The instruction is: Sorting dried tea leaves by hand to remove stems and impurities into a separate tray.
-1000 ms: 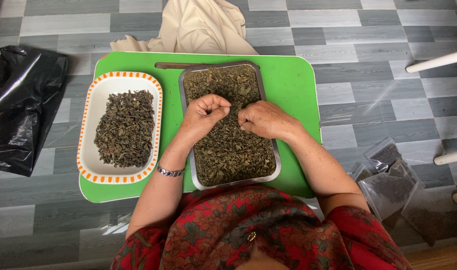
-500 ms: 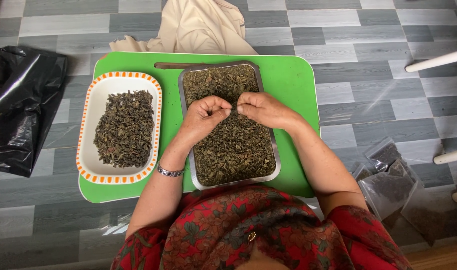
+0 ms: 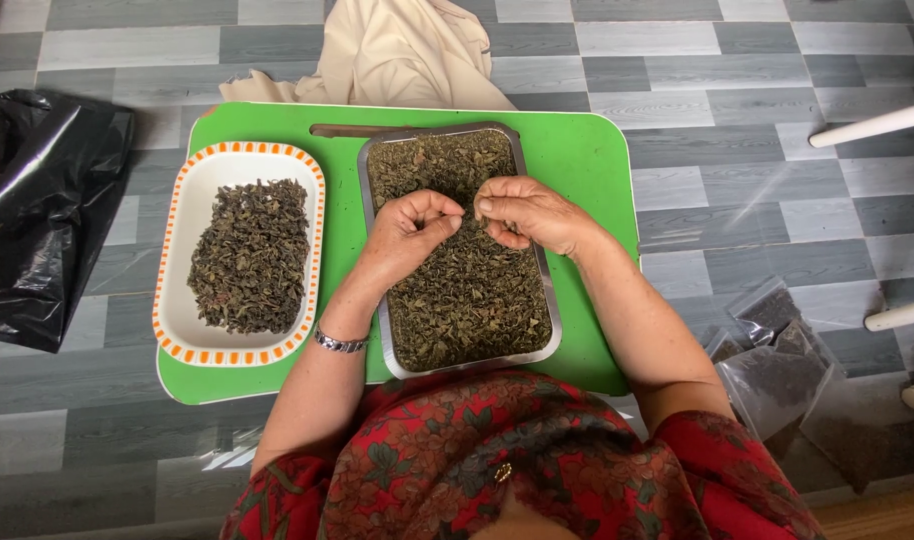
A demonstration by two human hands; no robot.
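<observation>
A metal tray [image 3: 538, 262] full of dried dark green leaves [image 3: 467, 300] lies on a green low table [image 3: 577, 160]. My left hand [image 3: 407, 232] hovers over the tray's middle, fingers curled tight with thumb and forefinger pinched. My right hand [image 3: 530, 212] is close beside it, fingertips pinched and nearly touching the left hand's. Whatever small bit sits between the fingertips is too small to make out. A white oval dish with an orange rim [image 3: 177, 320], left of the tray, holds a heap of darker leaves [image 3: 249, 255].
A black plastic bag [image 3: 37, 210] lies on the grey tiled floor at the left. A beige cloth [image 3: 397, 50] lies behind the table. Several clear packets of leaves [image 3: 777, 360] lie on the floor at the right, near white furniture legs [image 3: 872, 122].
My right hand has moved up and left over the tray until its fingertips meet those of my left hand. The left hand has stayed almost still.
</observation>
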